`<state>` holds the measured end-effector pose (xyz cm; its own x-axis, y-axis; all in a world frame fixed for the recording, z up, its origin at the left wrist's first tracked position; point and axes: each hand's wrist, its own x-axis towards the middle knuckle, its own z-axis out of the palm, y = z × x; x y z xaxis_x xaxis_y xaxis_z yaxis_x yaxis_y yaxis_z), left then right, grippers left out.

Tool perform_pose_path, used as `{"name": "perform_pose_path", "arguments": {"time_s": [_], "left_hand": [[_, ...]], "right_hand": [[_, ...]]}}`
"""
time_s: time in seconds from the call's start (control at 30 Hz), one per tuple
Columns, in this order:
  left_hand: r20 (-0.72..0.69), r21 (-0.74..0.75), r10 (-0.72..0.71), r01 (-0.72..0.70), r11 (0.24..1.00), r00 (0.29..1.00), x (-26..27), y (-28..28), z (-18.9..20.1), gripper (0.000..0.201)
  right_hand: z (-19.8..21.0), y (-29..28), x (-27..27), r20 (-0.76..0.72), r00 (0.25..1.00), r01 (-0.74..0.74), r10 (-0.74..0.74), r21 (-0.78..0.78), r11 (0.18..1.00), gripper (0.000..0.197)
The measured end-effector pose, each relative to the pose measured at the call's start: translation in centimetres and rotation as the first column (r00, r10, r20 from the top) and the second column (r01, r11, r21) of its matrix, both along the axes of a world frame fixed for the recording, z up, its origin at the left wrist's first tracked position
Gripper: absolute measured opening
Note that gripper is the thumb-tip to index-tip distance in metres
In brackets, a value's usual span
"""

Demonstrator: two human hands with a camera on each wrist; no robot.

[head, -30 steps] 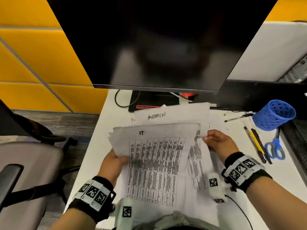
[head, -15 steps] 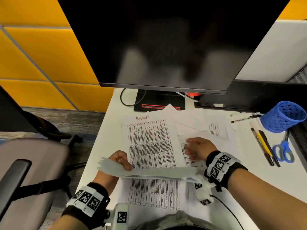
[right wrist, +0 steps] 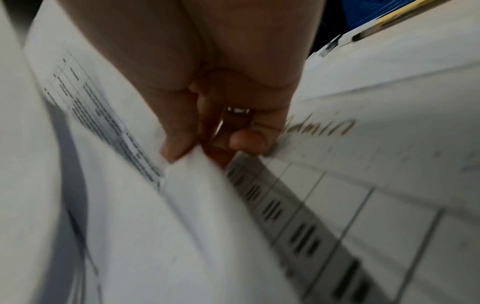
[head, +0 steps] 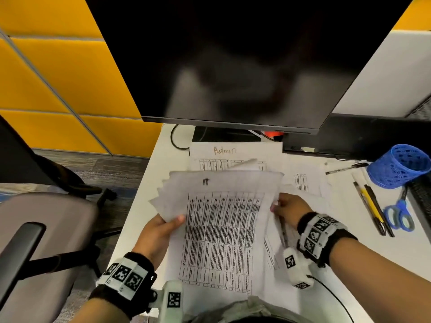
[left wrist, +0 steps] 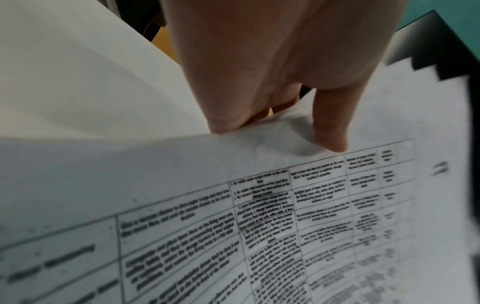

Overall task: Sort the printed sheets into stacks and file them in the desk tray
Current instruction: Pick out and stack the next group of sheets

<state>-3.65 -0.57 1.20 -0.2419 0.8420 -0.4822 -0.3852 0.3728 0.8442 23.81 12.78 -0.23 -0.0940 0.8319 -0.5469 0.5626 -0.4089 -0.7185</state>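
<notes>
A fanned bundle of printed sheets [head: 224,229] is held up over the desk, its top sheet marked "IT" with a table of text. My left hand [head: 163,227] grips the bundle's left edge, thumb on top [left wrist: 332,131] and fingers underneath. My right hand [head: 289,210] pinches the right edge of a sheet [right wrist: 187,185] between thumb and fingers. Behind the bundle a sheet headed "Admin" [head: 225,151] lies flat on the desk, also seen in the right wrist view [right wrist: 324,127]. More loose sheets [head: 303,183] lie to its right.
A large dark monitor [head: 233,61] stands at the back. A blue mesh cup [head: 400,165], pens [head: 370,206] and blue scissors [head: 398,214] lie at the right. A grey office chair [head: 42,241] stands left of the white desk [head: 373,264].
Half a second ago the bundle lay nearly flat in my left hand with my right hand on the desk sheets. Now the bundle is tilted up facing me and my right hand pinches its right edge.
</notes>
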Motion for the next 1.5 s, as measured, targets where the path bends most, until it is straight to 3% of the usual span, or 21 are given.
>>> {"name": "perform_pose_path", "arguments": {"time_s": [0.1,0.27,0.4,0.53,0.63,0.73,0.83,0.93,1.17,1.37,1.43,1.5], "left_hand": [[-0.008,0.041,0.034,-0.033,0.999,0.999,0.3,1.1,1.1,0.066],[-0.045,0.086,0.026,-0.022,0.996,0.999,1.8,3.6,2.6,0.057],[-0.077,0.132,0.019,-0.008,0.991,0.997,3.5,5.2,3.7,0.067],[-0.144,0.164,0.001,0.023,0.986,0.990,4.9,6.6,4.2,0.041],[-0.218,0.212,0.019,0.028,0.977,0.976,6.2,7.1,5.8,0.038],[-0.301,0.344,0.135,-0.024,0.939,0.944,7.7,7.4,8.8,0.043],[-0.371,0.506,0.236,-0.017,0.863,0.898,9.1,7.0,12.0,0.046],[-0.373,0.571,0.210,0.045,0.820,0.903,10.4,5.9,13.3,0.049],[-0.444,0.391,0.073,0.119,0.913,0.893,10.8,5.2,10.2,0.051],[-0.396,0.450,0.177,0.022,0.893,0.901,10.2,5.8,11.3,0.039],[-0.395,0.438,0.159,0.034,0.898,0.905,10.0,5.7,10.9,0.049],[-0.382,0.378,0.099,0.058,0.924,0.919,10.0,5.6,9.8,0.055]], "right_hand": [[0.8,0.0,1.9,-0.053,0.997,-0.045,0.047,0.023,0.999,0.020],[2.8,-1.1,3.2,-0.102,0.992,-0.068,0.076,0.078,0.995,0.026],[3.3,-2.2,3.4,-0.154,0.988,-0.011,0.033,0.142,0.990,0.018],[5.0,-3.0,3.6,-0.304,0.939,0.223,-0.162,0.177,0.959,0.027],[7.3,-3.3,3.1,-0.328,0.932,0.252,-0.152,0.288,0.924,0.025],[9.5,-3.1,2.7,-0.304,0.943,0.261,-0.133,0.430,0.864,0.031],[11.8,-3.4,2.5,-0.399,0.910,0.346,-0.117,0.572,0.744,0.033],[12.8,-4.4,2.1,-0.483,0.875,0.374,-0.020,0.650,0.662,0.033],[8.4,-5.6,1.7,-0.365,0.924,0.292,-0.118,0.470,0.833,0.039],[8.7,-5.2,1.8,-0.392,0.898,0.396,-0.203,0.512,0.762,0.041],[8.7,-5.5,2.2,-0.461,0.865,0.416,-0.196,0.442,0.795,0.047],[8.1,-5.6,2.4,-0.429,0.880,0.386,-0.203,0.396,0.834,0.049]]}}
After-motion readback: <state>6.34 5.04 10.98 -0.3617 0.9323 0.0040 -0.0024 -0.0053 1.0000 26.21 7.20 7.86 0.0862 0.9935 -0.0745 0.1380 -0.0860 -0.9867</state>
